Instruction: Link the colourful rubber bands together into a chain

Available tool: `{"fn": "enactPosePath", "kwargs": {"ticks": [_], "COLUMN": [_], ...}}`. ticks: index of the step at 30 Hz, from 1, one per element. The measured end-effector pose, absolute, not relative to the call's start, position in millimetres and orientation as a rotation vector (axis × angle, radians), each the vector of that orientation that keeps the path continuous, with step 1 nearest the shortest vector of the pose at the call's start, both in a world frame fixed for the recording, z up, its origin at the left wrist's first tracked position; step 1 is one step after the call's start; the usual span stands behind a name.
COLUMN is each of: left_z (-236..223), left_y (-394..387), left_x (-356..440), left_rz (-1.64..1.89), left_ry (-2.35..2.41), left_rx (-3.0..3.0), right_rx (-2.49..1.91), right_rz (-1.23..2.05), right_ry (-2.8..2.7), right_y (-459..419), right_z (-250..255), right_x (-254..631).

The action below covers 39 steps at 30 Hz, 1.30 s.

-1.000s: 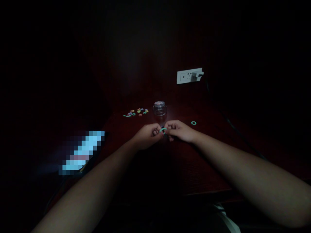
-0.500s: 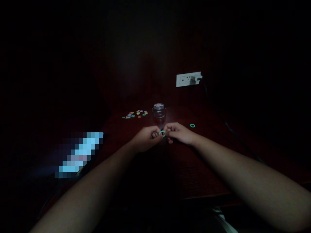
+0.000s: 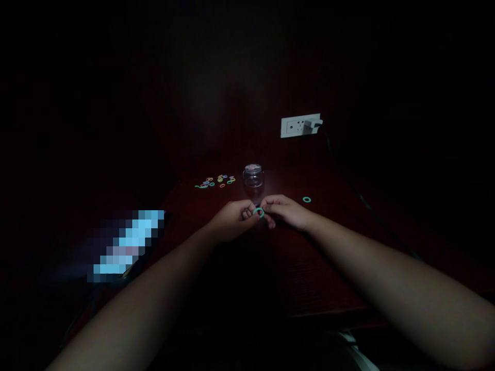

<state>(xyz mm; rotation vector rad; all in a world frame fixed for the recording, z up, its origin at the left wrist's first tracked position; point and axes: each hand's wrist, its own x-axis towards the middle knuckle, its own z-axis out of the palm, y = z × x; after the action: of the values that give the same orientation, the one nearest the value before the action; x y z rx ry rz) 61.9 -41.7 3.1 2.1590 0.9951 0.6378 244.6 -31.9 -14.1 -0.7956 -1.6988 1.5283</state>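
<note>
In a dark room my left hand [image 3: 233, 219] and my right hand [image 3: 286, 211] meet over a dark red table [image 3: 309, 268]. Both pinch a small teal rubber band [image 3: 259, 212] held between their fingertips. Just behind the hands stands a small clear jar [image 3: 253, 175]. A second teal band [image 3: 307, 199] lies flat on the table to the right of my right hand. Several small coloured bands [image 3: 218, 181] are scattered to the left of the jar.
A white wall socket [image 3: 296, 126] with a plug and a dark cable sits on the back wall at the right. A glowing screen [image 3: 127, 245], blurred out, lies at the table's left edge. The table's near edge runs below my forearms.
The hands have stayed together on the teal band with only small finger movements. The view dropped slightly after the first frame, so everything sits a little lower.
</note>
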Motion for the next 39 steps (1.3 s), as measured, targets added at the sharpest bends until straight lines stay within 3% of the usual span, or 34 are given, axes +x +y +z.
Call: {"fn": "enactPosePath", "kwargs": {"ticks": [39], "left_z": [3.5], "left_y": [-36.4], "left_x": [59.5], "left_rz": [0.725], "left_ry": [1.094], "left_rx": [2.298], "right_rx": [-0.813], "right_rz": [1.482], "right_ry": [-1.811], "right_y": [-31.0], "right_z": [-14.6], "right_x": [244.8]}}
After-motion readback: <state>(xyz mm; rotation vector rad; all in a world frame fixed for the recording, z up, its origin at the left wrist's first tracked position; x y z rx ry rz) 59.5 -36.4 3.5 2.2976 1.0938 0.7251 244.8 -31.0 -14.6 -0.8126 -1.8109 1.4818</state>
